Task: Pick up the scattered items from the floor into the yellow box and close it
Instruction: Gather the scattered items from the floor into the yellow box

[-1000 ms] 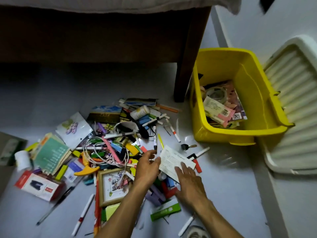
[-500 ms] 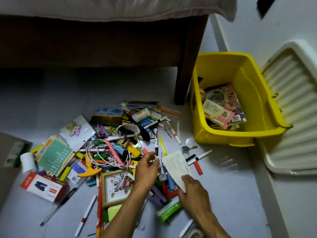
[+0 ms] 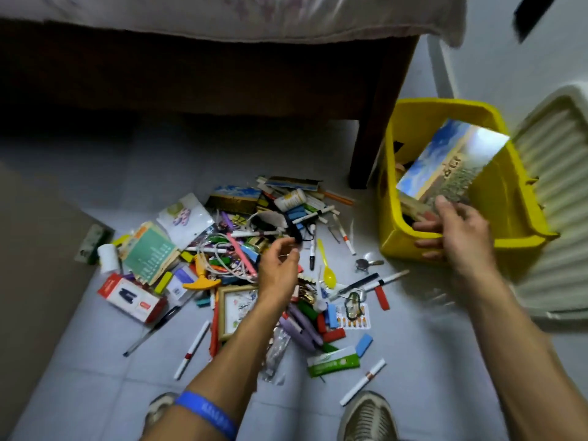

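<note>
The yellow box (image 3: 401, 246) stands open on the floor at the right, with a few items inside. My right hand (image 3: 453, 232) is over its front edge and pinches the lower edge of a picture card (image 3: 451, 160) showing blue sky, tilted above the box opening. The scattered pile (image 3: 241, 249) of pens, cables, small boxes and papers lies on the floor at the centre. My left hand (image 3: 280, 261) hovers over the pile with loosely curled fingers and holds nothing. The ribbed white lid (image 3: 560, 192) leans to the right of the box.
A dark wooden bed frame with its leg (image 3: 372, 138) stands just left of the box. A small picture frame (image 3: 234, 310), a yellow spoon (image 3: 327, 272), a green packet (image 3: 332, 364) and a red-white box (image 3: 130, 296) lie in the pile. My shoes (image 3: 369, 415) are at the bottom.
My right hand has lifted the card off the pile and carried it right, over the yellow box, picture side now showing. My left hand let go of it and stays over the pile.
</note>
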A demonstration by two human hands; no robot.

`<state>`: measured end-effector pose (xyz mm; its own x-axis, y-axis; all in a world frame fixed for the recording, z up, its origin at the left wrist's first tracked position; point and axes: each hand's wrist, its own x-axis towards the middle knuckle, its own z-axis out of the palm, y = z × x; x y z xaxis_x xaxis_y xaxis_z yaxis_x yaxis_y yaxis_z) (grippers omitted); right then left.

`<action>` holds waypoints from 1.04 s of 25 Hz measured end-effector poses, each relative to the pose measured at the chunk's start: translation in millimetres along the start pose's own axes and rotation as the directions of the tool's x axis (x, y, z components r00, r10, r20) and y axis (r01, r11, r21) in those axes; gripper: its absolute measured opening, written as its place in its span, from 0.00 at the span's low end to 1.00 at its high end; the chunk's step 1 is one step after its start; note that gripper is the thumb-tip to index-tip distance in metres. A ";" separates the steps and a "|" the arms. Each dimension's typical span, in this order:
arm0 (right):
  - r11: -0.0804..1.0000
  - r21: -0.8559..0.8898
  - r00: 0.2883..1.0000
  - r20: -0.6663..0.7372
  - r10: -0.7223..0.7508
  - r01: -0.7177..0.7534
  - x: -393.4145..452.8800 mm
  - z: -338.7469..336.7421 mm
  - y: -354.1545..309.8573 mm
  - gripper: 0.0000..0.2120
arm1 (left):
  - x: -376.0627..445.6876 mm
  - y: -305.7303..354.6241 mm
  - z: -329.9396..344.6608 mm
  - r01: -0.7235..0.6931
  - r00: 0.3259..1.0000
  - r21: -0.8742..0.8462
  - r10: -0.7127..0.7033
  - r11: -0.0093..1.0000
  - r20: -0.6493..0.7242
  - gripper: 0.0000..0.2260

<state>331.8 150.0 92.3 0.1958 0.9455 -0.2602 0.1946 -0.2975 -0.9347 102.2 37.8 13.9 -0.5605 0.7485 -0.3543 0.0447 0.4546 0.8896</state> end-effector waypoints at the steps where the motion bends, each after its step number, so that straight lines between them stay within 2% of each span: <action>1: 0.996 -0.084 0.999 0.027 0.043 -0.041 -3.7 5.0 10.0 0.14 | -1.8 -3.6 -7.5 0.022 1.000 0.023 -0.021 0.999 -0.008 0.10; 3: 0.964 -0.264 0.997 0.051 0.058 -0.043 -29.5 20.0 46.0 0.17 | -4.3 -23.0 -22.5 0.084 0.996 0.050 -0.082 0.995 -0.044 0.10; 5: 0.941 -0.336 0.973 0.202 0.114 -0.040 -66.1 43.0 82.0 0.15 | -7.8 -51.0 -41.2 0.173 0.980 0.077 -0.164 0.982 -0.117 0.09; 8: 0.886 -0.463 0.850 0.470 0.238 0.008 -102.2 81.1 122.1 0.08 | -9.7 -93.8 -74.4 0.362 0.916 0.271 -0.286 0.892 -0.282 0.09; 11: 0.801 -0.569 0.748 0.611 0.259 0.187 -115.4 114.4 143.1 0.06 | -1.8 -132.0 -97.9 0.472 0.880 0.468 -0.370 0.747 -0.298 0.21; 14: 0.775 -0.585 0.654 0.687 0.317 0.239 -120.1 144.1 155.4 0.05 | 9.2 -151.8 -107.4 0.459 0.888 0.393 -0.399 0.797 -0.228 0.25; 18: 0.783 -0.582 0.512 0.752 0.415 0.221 -125.0 169.0 169.0 0.17 | 15.2 -158.3 -114.8 0.360 0.921 0.293 -0.285 0.886 -0.267 0.13; 20: 0.826 -0.553 0.500 0.749 0.435 0.109 -131.4 178.0 172.3 0.24 | 13.7 -157.5 -112.9 0.323 0.926 0.246 -0.251 0.914 -0.282 0.07; 23: 0.854 -0.454 0.551 0.658 0.513 -0.254 -133.3 183.5 174.3 0.31 | 8.5 -152.5 -111.5 0.371 0.911 0.154 -0.327 0.916 -0.249 0.08; 24: 0.837 -0.444 0.547 0.635 0.545 -0.319 -131.9 183.2 173.9 0.29 | 8.9 -150.5 -114.6 0.425 0.891 0.098 -0.398 0.900 -0.217 0.11; 26: 0.802 -0.446 0.490 0.636 0.596 -0.398 -133.1 179.9 169.5 0.20 | 12.6 -148.0 -127.2 0.557 0.819 -0.085 -0.564 0.826 -0.109 0.14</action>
<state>165.9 -2.4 -75.0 -0.3988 0.3703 -0.8390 0.5066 -0.6737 -0.5381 -16.6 -81.5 -85.5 -0.5740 0.3042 -0.7602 -0.3457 0.7516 0.5618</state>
